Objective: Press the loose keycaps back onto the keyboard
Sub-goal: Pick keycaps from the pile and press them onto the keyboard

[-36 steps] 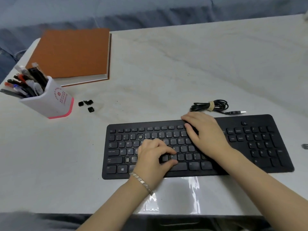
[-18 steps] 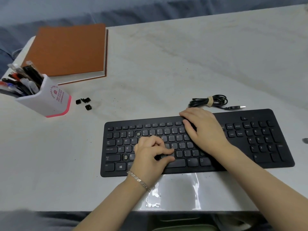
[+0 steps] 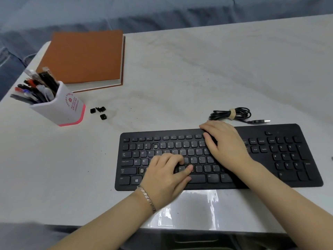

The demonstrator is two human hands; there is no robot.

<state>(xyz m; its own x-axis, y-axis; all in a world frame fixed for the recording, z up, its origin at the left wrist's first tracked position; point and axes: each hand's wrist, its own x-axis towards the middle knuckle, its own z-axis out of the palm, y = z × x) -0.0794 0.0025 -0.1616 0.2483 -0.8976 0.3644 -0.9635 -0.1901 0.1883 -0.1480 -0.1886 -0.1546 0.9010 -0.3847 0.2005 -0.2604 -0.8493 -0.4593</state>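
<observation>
**Both hands on the keyboard, spare caps left aside**

The black keyboard [image 3: 286, 154] lay along the near right part of the counter [image 3: 198, 78]. Two pale bare sockets showed in it, one in the number row [image 3: 155, 146] and one in the bottom letter row [image 3: 142, 170]. The left hand [image 3: 164, 175] sat on the middle letter rows with its fingers [image 3: 169, 157] curled, knuckles raised and tips down on the keys. The thumb reached right beside the N key. Whether a keycap was under those tips could not be told. The right hand [image 3: 227, 147] rested flat, its fingers [image 3: 210, 127] straight and close together across the keyboard's far edge.

Three loose keycaps [image 3: 98, 110] lay well to the far left of the keyboard, just right of a white pen holder [image 3: 59, 107] full of pens. An orange notebook [image 3: 84, 56] lay beyond it. A coiled black cable [image 3: 232, 114] sat just beyond the keyboard. A bracelet [image 3: 146, 197] circled the left wrist.
</observation>
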